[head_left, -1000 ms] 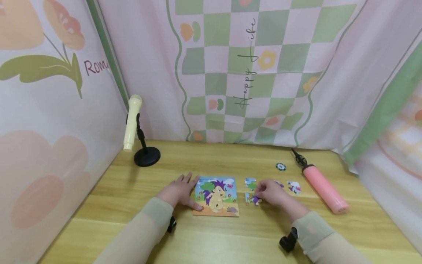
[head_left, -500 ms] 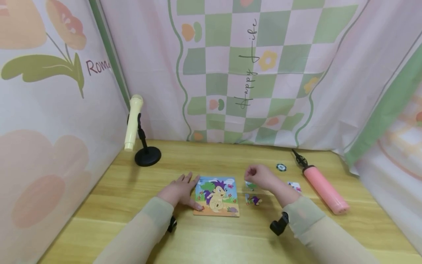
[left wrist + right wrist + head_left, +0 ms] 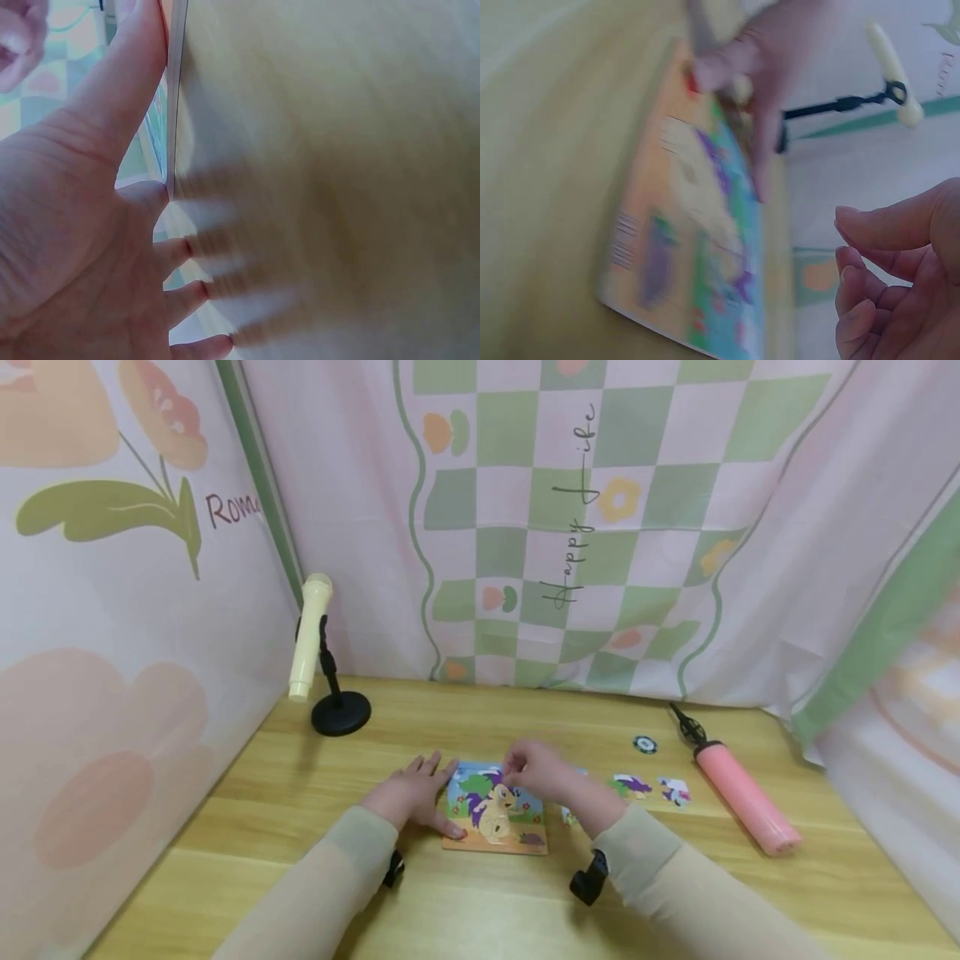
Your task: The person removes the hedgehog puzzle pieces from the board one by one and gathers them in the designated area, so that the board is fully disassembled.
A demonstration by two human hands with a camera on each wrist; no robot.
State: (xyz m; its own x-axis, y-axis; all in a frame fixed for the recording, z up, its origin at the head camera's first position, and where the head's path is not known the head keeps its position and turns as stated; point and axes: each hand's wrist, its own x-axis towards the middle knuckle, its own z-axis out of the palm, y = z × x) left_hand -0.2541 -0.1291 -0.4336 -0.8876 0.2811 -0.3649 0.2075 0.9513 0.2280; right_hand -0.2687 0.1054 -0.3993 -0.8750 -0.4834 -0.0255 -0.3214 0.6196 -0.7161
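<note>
A square hedgehog picture puzzle board (image 3: 495, 827) lies flat on the table. My left hand (image 3: 405, 797) rests at its left side with fingers spread, the thumb on the lower left corner and the index fingertip by the upper left corner. In the left wrist view, the thumb lies along the board's edge. My right hand (image 3: 543, 772) is over the board's upper right part, covering some of it. The right wrist view shows its thumb and index tips close together, fingers curled, nothing between them. Right of the board lie puzzle pieces (image 3: 632, 786), some partly hidden by the right hand.
A pink hand pump (image 3: 750, 802) lies at the right, beside a round poker chip (image 3: 645, 744). At the back left stands a cream microphone (image 3: 309, 639) on a black stand (image 3: 341, 713). Patterned curtains (image 3: 360, 527) border the wooden table (image 3: 450, 910).
My right hand has left the puzzle piece at the right, risen past the upper pieces and come left over the board. My left hand keeps its place.
</note>
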